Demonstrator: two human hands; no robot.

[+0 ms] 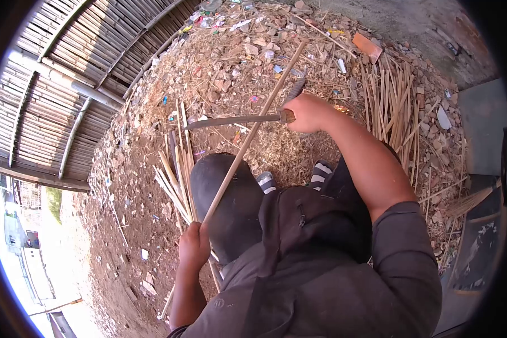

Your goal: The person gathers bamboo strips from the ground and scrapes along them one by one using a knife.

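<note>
My left hand (pixel 194 248) is closed around the lower end of a long bamboo strip (pixel 242 147), beside my left knee. The strip slants up and away to the right, past my knee. My right hand (pixel 310 114) grips the handle of a long-bladed knife (pixel 231 120). Its dark blade points left and crosses the strip; whether they touch I cannot tell. Behind my right fist a dark ridged object (pixel 295 90) shows, its kind unclear. A pile of split bamboo strips (pixel 177 180) lies by my left leg, partly hidden by my knee.
A larger bundle of bamboo strips (pixel 393 98) lies to the right, near a brick (pixel 367 48). Shavings, rubble and litter cover the ground (pixel 135 214). A bamboo wall (pixel 67 84) stands at left, a concrete wall (pixel 417 28) at the far right. My feet (pixel 266 181) are between the piles.
</note>
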